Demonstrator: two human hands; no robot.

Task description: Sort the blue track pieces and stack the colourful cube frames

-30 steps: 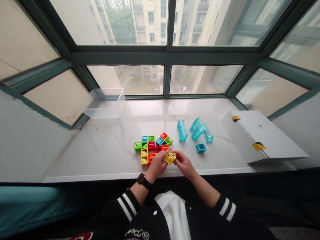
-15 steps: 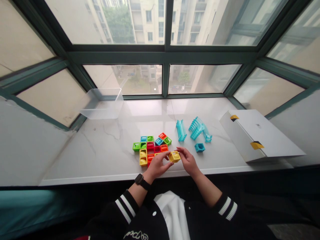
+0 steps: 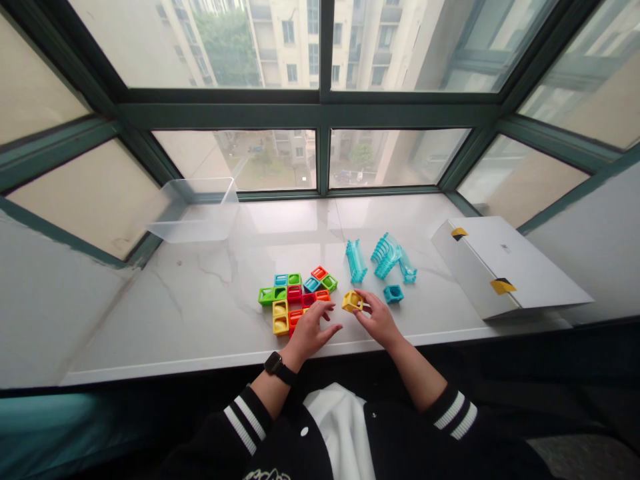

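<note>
Between the thumb and fingers of my right hand [image 3: 377, 320] is a yellow hollow cube block [image 3: 352, 301], held just above the sill. My left hand [image 3: 314, 328] is open, thumb and fingers apart, a short way left of that block. Under and beside my left hand lies a cluster of coloured cube blocks [image 3: 295, 293] in red, orange, green, blue and yellow, partly hidden by the hand. Two yellow blocks [image 3: 281, 317] form its near left side. A single blue cube block [image 3: 393, 294] sits apart, right of my right hand.
Translucent blue track pieces [image 3: 356, 261] and a curved blue piece [image 3: 387, 256] lie behind my hands. A clear plastic bin [image 3: 197, 227] stands at the back left. At the right is a white box [image 3: 515, 273] with yellow-black tabs. Windows border the white sill [image 3: 200, 333].
My left hand has let go of the yellow cube block, and its fingers have spread. My right hand now holds the block alone, turned a little. The whole view has shifted slightly.
</note>
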